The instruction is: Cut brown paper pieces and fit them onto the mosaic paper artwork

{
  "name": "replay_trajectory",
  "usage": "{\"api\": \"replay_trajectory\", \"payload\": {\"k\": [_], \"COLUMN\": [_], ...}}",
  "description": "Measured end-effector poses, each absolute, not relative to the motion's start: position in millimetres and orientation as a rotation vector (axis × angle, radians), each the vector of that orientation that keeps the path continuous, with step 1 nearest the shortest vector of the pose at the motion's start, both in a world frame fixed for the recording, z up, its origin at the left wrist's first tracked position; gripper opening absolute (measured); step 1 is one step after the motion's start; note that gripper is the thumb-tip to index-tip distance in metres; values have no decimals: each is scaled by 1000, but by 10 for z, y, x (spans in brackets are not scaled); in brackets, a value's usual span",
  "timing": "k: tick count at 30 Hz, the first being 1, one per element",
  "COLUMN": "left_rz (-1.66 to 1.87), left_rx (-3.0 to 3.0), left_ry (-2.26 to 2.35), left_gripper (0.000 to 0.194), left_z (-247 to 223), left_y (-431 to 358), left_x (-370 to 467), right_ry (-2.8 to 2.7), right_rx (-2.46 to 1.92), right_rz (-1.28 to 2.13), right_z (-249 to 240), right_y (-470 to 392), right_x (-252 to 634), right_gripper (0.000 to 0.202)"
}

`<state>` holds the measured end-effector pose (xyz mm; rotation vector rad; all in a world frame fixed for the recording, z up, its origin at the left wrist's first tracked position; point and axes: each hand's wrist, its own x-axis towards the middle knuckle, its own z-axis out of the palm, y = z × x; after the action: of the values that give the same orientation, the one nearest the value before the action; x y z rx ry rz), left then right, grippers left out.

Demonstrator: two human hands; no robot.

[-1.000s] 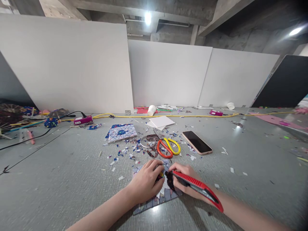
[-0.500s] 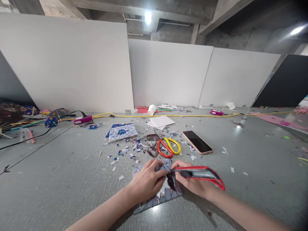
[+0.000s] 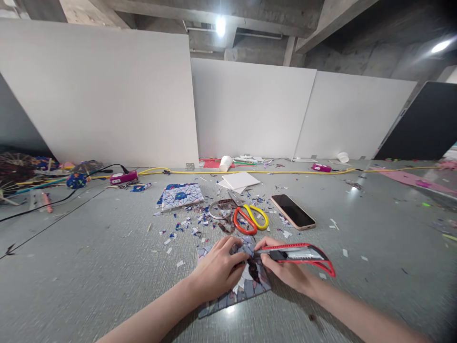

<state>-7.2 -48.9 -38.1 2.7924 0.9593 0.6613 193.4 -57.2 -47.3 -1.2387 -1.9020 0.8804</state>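
Observation:
A square board covered in grey, white and purple mosaic pieces lies flat at the front of the table. My left hand rests over it with bent fingers, holding it down and hiding much of its left half. By the index fingertip is a dark, glossy scrap on the board. My right hand is closed around a red utility knife, its blade end pointing left at the board's upper right part. The blade's tip is hard to make out between the two hands.
Beyond the board lie red-and-yellow-handled scissors, a roll of tape and many small scraps. A phone is to the right. Farther back are a blue-white mosaic board, white cards, a paper cup and a yellow cable.
The knife's handle has tilted slightly, its rear end shifting a little right and up, as my right hand turns a bit. My left hand and the board look unmoved.

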Motion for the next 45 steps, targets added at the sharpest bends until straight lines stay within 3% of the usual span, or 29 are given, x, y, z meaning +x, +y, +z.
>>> {"api": "replay_trajectory", "payload": {"k": [4,16,23,31,40,45], "left_rz": [627,591,616,615,581,589], "left_rx": [2791,2800,2800,2787,2795,2777], "left_ry": [973,991,983,979,998,999], "left_gripper": [24,25,26,26,26,26], "left_z": [-380,-372,-371,-358,-363,-360], "left_y": [-490,-485,-494,-501,-500,-504], "left_x": [-68,-70,-70,-73,-66,-69], "right_ry": [-2041,-2061,-1875,-1833,-2083,-1865], "right_rx": [-1274,-1268,-1284,-1214,-1255,-1250], "right_rz": [714,676,957,1054,632,867], "right_z": [-402,-434,-459,-490,-375,-409], "right_y": [-619,-617,-581,-576,-654,-635], "right_x": [1881,1872,1935,1936,1827,1842], "right_gripper": [10,11,12,13,10,11]}}
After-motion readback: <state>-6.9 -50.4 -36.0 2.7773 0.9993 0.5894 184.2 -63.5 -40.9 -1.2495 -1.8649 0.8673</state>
